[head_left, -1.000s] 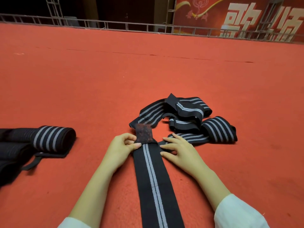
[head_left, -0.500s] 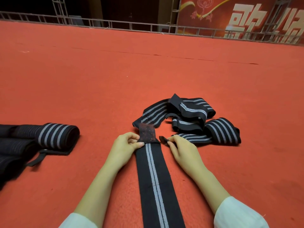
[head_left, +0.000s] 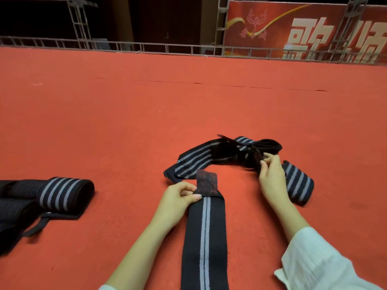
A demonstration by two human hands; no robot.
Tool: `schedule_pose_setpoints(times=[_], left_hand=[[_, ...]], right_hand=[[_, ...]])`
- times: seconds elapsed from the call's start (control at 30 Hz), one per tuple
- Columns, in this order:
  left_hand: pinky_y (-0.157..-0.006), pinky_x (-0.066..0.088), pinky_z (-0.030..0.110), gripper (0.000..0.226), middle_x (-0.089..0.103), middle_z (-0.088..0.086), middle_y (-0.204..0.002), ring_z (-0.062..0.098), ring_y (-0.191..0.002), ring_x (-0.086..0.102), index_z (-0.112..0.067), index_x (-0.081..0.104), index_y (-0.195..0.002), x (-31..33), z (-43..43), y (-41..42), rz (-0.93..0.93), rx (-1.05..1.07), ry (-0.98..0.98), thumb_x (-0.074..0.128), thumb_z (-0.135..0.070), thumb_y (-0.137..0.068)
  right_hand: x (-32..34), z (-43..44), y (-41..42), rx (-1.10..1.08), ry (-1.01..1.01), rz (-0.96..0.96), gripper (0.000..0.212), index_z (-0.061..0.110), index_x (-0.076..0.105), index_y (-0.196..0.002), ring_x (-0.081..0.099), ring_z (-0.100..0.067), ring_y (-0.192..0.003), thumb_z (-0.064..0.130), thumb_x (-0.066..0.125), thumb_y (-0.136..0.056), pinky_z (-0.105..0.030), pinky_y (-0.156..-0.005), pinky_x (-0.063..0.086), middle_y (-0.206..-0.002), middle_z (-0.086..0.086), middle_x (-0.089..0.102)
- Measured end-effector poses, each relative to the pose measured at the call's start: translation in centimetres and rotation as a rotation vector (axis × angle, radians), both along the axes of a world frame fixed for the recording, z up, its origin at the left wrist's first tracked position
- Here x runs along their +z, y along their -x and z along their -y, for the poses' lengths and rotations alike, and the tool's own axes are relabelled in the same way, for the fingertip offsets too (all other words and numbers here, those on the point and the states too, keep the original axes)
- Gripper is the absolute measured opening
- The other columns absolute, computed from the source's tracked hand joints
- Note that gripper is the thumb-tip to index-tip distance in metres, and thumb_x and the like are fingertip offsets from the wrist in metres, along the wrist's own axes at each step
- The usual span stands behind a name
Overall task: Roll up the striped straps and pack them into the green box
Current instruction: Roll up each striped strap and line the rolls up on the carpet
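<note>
Because the flat strap (head_left: 204,237) looks limp, the left hand (head_left: 178,198) pinches its end for rolling, the right hand (head_left: 272,176) gripping the tangle (head_left: 209,158) beyond.

Blk flat strap (head_left: 204,233) w/ grey centre stripes is laid straight on red floor (head_left: 125,122), velcro tab (head_left: 206,184) at far end. Tangled straps (head_left: 194,162) are heaped just beyond, to rt. Rolled straps (head_left: 60,193) are set well apart at left.

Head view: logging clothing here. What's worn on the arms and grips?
Loose white sleeves: the right sleeve ends above the wrist; the left sleeve is only a sliver at the frame's bottom. Left grip and right grip show no gloves, rings or watch.
</note>
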State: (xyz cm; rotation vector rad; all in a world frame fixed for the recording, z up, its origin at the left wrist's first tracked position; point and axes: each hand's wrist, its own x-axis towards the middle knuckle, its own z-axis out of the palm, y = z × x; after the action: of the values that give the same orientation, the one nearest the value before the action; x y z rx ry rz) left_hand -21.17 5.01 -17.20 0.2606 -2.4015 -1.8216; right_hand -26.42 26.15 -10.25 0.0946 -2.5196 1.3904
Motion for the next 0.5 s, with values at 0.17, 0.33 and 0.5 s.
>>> schedule_pose_setpoints(times=[0.17, 0.33, 0.5], left_hand=[[-0.065, 0.039, 0.005, 0.013, 0.062, -0.009, -0.077, -0.001, -0.071, 0.057, -0.019, 0.065, -0.086, 0.0, -3.7, 2.3, -0.029, -0.015, 0.126, 0.073, -0.010, -0.082], [-0.088, 0.037, 0.023, 0.010, 0.055, -0.014, -0.089, 0.012, -0.097, 0.051, -0.024, 0.067, -0.088, -0.8, -4.1, 2.5, -0.118, 0.008, 0.538, 0.074, -0.027, -0.082], [-0.098, 0.037, 0.037, 0.024, 0.056, -0.016, -0.081, 0.016, -0.100, 0.050, -0.034, 0.053, -0.071, -0.4, -3.0, 2.1, -0.040, 0.008, 0.512, 0.075, -0.032, -0.080]], right_hand=[[-3.1, -1.9, 5.6, 0.020, -0.477, 0.032, 0.028, 0.002, 0.068, -0.112, 0.019, -0.026, -0.144, 0.021, 0.058, -0.093, -0.035, -0.114, 0.022, -0.150, -0.021, 0.037], [-4.3, -1.5, 4.6, 0.167, -0.736, 0.015, 0.051, 0.022, 0.038, -0.147, 0.017, -0.026, -0.147, 0.009, 0.042, -0.098, -0.037, -0.116, 0.024, -0.160, -0.007, 0.020], [-4.3, 0.2, -0.1, 0.276, -0.573, -0.026, 0.040, 0.022, 0.051, -0.138, 0.049, -0.021, -0.128, 0.016, 0.045, -0.099, -0.030, -0.104, 0.034, -0.139, -0.001, 0.054]])
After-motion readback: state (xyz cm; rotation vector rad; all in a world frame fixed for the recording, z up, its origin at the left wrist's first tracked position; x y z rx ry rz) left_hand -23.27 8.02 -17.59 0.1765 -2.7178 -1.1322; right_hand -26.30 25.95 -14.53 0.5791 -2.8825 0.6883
